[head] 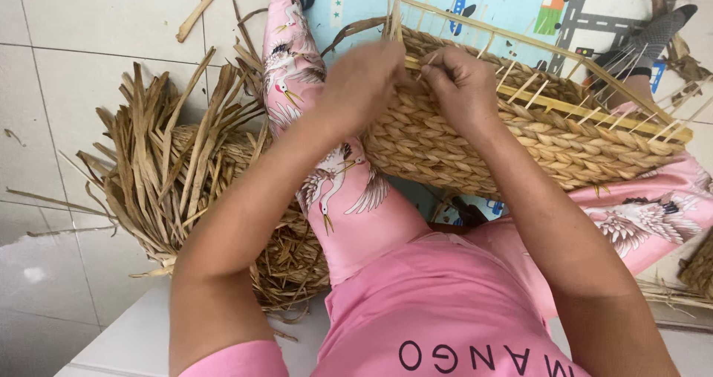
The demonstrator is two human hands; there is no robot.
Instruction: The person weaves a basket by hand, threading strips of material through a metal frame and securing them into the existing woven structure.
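Observation:
A woven straw basket [520,139] lies across my lap, its braided wall toward me, with a thin wooden frame [594,113] and upright straw spokes along its rim. My left hand [364,83] pinches a strand of dried straw at the rim's near left corner, slightly blurred. Close beside it, my right hand [464,87] grips the rim and the braid, fingers curled over the edge. My legs in pink bird-print trousers [342,191] stretch out under the basket.
A pile of dried straw leaves [171,161] lies on the tiled floor [74,65] at my left, over another woven piece [290,265]. A colourful play mat [520,5] lies ahead. Loose straw scraps [200,9] sit at the top left.

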